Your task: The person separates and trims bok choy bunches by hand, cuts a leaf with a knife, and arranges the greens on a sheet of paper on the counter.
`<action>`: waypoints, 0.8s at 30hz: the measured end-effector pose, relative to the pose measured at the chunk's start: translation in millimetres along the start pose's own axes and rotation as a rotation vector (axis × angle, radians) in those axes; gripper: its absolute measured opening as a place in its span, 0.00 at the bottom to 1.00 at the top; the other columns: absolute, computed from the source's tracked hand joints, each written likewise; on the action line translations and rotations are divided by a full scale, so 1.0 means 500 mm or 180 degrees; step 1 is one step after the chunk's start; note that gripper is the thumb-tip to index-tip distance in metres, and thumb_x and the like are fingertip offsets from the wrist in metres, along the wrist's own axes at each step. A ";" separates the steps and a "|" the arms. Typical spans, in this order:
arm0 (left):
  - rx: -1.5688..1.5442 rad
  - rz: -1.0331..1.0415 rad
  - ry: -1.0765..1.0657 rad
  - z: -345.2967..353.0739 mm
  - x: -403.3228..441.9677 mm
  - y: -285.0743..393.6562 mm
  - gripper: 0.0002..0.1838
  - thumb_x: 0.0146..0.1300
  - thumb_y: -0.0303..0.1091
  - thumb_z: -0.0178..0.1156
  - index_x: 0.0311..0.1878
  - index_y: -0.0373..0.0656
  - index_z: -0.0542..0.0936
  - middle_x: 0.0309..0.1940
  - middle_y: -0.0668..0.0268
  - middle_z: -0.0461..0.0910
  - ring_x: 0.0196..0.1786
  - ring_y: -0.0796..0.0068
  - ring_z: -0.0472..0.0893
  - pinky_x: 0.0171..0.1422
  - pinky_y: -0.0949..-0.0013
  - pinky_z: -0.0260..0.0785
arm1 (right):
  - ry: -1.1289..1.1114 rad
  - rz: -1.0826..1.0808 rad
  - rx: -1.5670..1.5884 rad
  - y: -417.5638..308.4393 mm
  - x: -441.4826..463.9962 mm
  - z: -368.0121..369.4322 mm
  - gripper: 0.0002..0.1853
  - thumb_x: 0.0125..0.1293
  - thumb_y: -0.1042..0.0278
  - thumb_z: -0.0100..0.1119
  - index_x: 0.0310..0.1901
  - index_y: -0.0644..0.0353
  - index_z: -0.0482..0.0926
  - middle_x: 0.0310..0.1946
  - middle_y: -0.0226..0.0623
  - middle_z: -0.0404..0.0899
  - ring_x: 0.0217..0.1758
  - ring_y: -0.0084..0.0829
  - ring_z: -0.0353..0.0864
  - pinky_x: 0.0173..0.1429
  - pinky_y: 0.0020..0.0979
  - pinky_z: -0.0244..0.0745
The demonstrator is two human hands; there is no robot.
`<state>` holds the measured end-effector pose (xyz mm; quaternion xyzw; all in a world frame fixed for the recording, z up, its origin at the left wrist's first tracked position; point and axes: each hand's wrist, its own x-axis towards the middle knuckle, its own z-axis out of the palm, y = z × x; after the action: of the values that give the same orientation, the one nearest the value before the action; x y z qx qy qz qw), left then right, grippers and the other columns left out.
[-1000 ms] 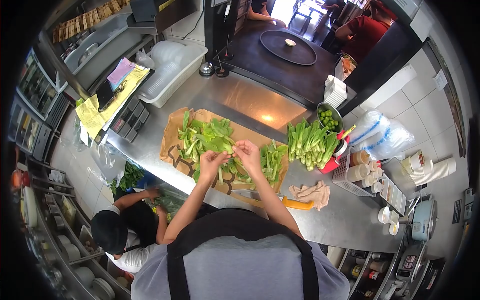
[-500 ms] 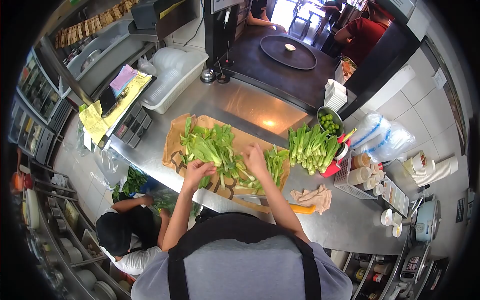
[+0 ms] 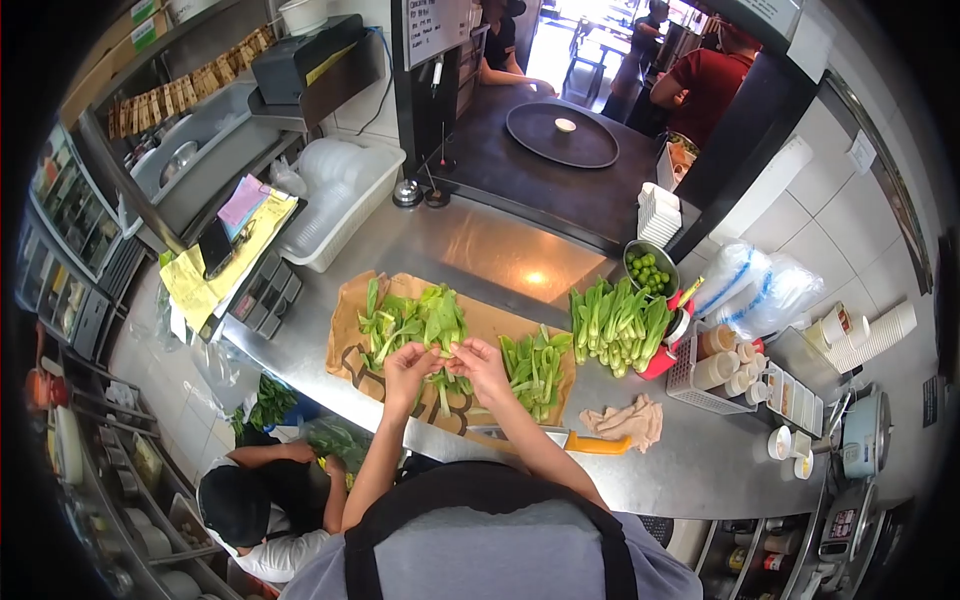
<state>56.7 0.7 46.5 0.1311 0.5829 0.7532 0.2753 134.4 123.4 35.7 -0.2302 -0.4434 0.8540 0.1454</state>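
Observation:
My left hand and my right hand meet over the brown paper, both pinched on the base of a leafy green. Loose greens lie on the paper to the left, and a second pile lies to the right. Below my right forearm, a knife with an orange handle rests at the paper's lower edge, its blade partly covered by the arm. A bundle of whole greens sits right of the paper.
A cloth lies beside the knife handle. Green limes fill a bowl; a basket of bottles stands at right. A white bin and order papers are at left. A co-worker crouches lower left.
My hands were apart half a second ago and are together again, now on a leafy green. The view has tilted, so the counter sits lower. The co-worker's arms have shifted slightly.

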 end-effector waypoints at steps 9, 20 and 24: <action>-0.0462 -0.0035 0.0144 0.022 0.001 -0.031 0.03 0.60 0.23 0.59 0.30 0.38 0.76 0.34 0.64 0.80 0.35 0.78 0.81 0.43 0.77 0.75 | 0.0344 0.0168 0.0421 0.021 0.038 -0.016 0.04 0.61 0.70 0.61 0.31 0.58 0.75 0.24 0.28 0.77 0.25 0.20 0.77 0.32 0.23 0.74; -0.0573 -0.0016 0.0299 0.013 -0.003 -0.031 0.02 0.59 0.21 0.59 0.31 0.36 0.76 0.36 0.60 0.80 0.36 0.73 0.82 0.45 0.75 0.76 | 0.0549 0.0375 0.0865 0.006 0.109 -0.065 0.04 0.61 0.69 0.60 0.31 0.58 0.76 0.22 0.28 0.75 0.21 0.20 0.72 0.28 0.24 0.70; 0.0047 0.0148 0.0254 -0.042 0.028 0.001 0.05 0.59 0.24 0.61 0.37 0.34 0.79 0.31 0.64 0.81 0.34 0.79 0.80 0.41 0.76 0.74 | 0.0263 0.0318 0.0066 -0.075 0.078 -0.077 0.06 0.61 0.67 0.60 0.30 0.57 0.77 0.22 0.24 0.73 0.21 0.16 0.70 0.26 0.21 0.67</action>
<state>34.4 -8.6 39.3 0.1165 0.5957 0.7597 0.2332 123.0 188.6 36.9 -0.2856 -0.4161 0.8545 0.1231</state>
